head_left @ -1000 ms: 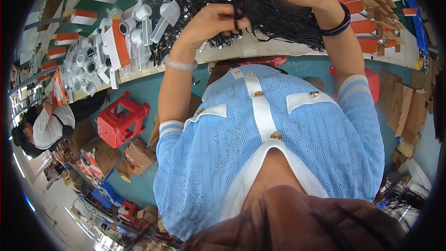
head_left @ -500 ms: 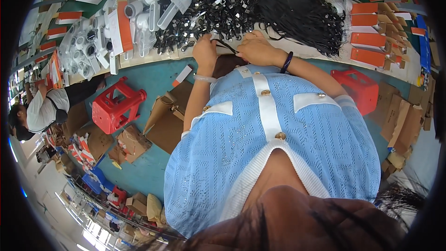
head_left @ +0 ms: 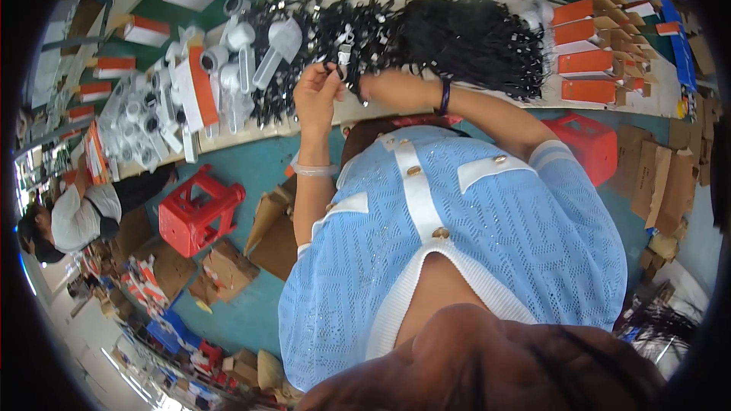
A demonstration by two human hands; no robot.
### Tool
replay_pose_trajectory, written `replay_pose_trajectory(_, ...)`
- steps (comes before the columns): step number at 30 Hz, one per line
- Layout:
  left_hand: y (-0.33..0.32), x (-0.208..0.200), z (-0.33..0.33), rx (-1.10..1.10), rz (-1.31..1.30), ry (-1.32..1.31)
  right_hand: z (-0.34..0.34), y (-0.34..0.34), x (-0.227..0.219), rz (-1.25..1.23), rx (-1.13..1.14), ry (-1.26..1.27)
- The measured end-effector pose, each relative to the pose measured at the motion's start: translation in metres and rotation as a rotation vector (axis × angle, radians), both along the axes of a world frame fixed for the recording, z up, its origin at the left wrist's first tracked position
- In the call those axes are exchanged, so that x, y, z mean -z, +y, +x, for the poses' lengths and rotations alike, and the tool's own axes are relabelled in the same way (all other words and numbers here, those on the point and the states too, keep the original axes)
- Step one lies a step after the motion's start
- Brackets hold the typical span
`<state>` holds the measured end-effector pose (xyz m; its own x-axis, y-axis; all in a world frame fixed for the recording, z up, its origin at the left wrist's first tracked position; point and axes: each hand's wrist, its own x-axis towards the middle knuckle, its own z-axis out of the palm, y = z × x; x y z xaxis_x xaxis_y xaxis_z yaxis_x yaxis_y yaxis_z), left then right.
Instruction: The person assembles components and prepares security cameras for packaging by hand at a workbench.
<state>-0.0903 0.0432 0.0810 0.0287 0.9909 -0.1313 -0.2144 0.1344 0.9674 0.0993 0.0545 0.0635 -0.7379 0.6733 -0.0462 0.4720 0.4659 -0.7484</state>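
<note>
My left hand (head_left: 314, 99) is raised at the near edge of the table, thumb and fingers pinched on a short black cable (head_left: 332, 68). A white and silver end (head_left: 345, 55) shows just above the fingers; whether it belongs to this cable is unclear. To its right, my right hand (head_left: 400, 91) is smeared by motion, so its fingers cannot be read. Beyond both hands lies a tangled heap of black cables (head_left: 373, 27) with pale connectors. Farther right, a bundle of straighter black cables (head_left: 464, 42) covers the table.
White handled devices (head_left: 278, 53), several in clear bags, crowd the table's left. An orange and white box (head_left: 198, 87) leans among them. Orange and white boxes (head_left: 582, 65) line the right end. Red stools (head_left: 199, 211) stand on the floor. A person (head_left: 87, 217) is at far left.
The black cable stretched between both hands is now at my left hand only. My left hand has risen with fingertips up; my right has shifted slightly and blurred. The view has tilted a little.
</note>
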Motion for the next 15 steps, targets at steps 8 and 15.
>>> replay_pose_trajectory(8,0.033,-0.039,0.017,0.784,-0.177,-0.060,0.035,0.007,-0.048,0.125,0.146,0.096)
replay_pose_trajectory(15,0.042,-0.022,0.054,0.290,0.397,0.919,0.063,0.019,-0.097,0.328,-0.048,-0.258)
